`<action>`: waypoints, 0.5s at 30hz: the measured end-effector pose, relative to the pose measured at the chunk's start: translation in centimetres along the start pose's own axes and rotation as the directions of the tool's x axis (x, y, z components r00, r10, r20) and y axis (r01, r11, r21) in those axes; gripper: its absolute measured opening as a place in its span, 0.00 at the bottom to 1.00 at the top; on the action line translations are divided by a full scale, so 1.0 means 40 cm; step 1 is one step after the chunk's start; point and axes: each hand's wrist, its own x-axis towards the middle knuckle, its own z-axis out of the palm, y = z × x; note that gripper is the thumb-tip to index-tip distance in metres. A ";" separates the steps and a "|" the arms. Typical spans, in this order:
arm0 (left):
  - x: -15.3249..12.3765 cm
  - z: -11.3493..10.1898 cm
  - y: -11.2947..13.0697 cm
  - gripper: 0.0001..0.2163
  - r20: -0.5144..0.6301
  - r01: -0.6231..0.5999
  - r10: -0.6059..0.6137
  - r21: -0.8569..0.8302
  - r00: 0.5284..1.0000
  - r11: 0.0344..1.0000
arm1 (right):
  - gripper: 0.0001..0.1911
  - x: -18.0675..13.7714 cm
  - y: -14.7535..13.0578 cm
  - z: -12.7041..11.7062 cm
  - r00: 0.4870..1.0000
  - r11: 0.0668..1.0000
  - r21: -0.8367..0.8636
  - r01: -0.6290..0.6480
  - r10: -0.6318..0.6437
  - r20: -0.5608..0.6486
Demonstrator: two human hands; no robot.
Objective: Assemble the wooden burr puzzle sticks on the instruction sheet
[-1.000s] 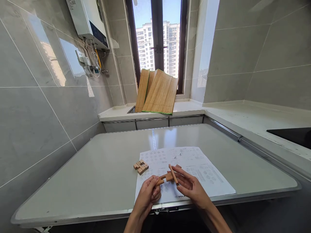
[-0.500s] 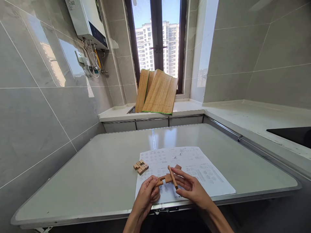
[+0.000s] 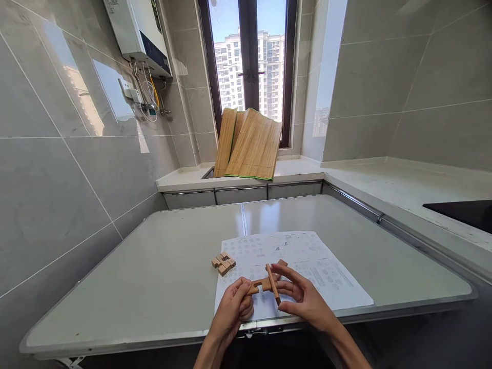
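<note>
Between thumb and fingers, my left hand [image 3: 235, 305] grips the left end of a notched wooden puzzle piece [image 3: 265, 283]. My right hand [image 3: 303, 297] pinches a slim wooden stick [image 3: 273, 284] at its upper and lower ends, thumb below and index finger above. The stick lies slantwise across the notched piece; whether the two interlock I cannot tell. Behind the right fingers another wooden end [image 3: 282, 263] shows, mostly hidden. A small cluster of notched wooden puzzle pieces [image 3: 223, 263] rests at the left edge of the printed sheet [image 3: 307, 251], beyond my left hand.
The sheet, covered in small diagrams, lies on a pale folding table [image 3: 154, 277] with a metal rim. Behind stand a white counter [image 3: 295, 166] and a folded bamboo mat [image 3: 253, 146] by the window. A water heater [image 3: 138, 38] hangs on the left wall.
Both hands hold nearly the same place. The stick and the notched piece have shifted only very slightly, and the whole view has moved a little.
</note>
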 end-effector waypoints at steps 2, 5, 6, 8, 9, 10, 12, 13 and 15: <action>0.002 0.002 -0.001 0.19 0.006 -0.007 0.007 0.009 1.000 1.000 | 0.39 -0.002 0.000 0.001 1.000 1.000 -0.015 0.008 -0.008 0.001; 0.001 0.002 -0.001 0.19 0.024 -0.014 0.014 0.015 1.000 1.000 | 0.38 -0.004 0.001 -0.002 1.000 1.000 -0.019 0.010 -0.010 0.030; -0.001 0.001 0.001 0.19 0.039 -0.004 0.003 0.021 0.999 1.000 | 0.38 -0.004 0.002 -0.003 0.999 1.000 -0.007 0.013 -0.012 0.038; -0.008 -0.003 0.010 0.18 0.104 0.049 -0.053 0.044 0.993 0.998 | 0.38 -0.004 0.002 -0.007 0.998 0.999 0.030 0.013 -0.015 0.064; -0.011 -0.005 0.016 0.17 0.147 0.087 -0.095 0.062 0.985 0.994 | 0.38 -0.003 0.002 -0.008 0.996 0.999 0.049 0.009 -0.013 0.083; -0.015 -0.006 0.023 0.16 0.186 0.125 -0.139 0.082 0.973 0.989 | 0.38 -0.003 0.001 -0.009 0.994 0.998 0.062 0.002 -0.009 0.105; -0.019 -0.005 0.039 0.15 0.237 0.190 -0.213 0.119 0.948 0.975 | 0.38 -0.002 -0.002 -0.007 0.990 0.997 0.071 -0.009 -0.001 0.139; -0.020 -0.002 0.045 0.16 0.244 0.213 -0.241 0.138 0.939 0.967 | 0.38 -0.002 -0.004 -0.005 0.989 0.997 0.070 -0.010 0.000 0.149; -0.018 0.005 0.054 0.16 0.235 0.238 -0.275 0.173 0.932 0.956 | 0.38 -0.002 -0.008 -0.003 0.988 0.998 0.070 -0.006 -0.005 0.157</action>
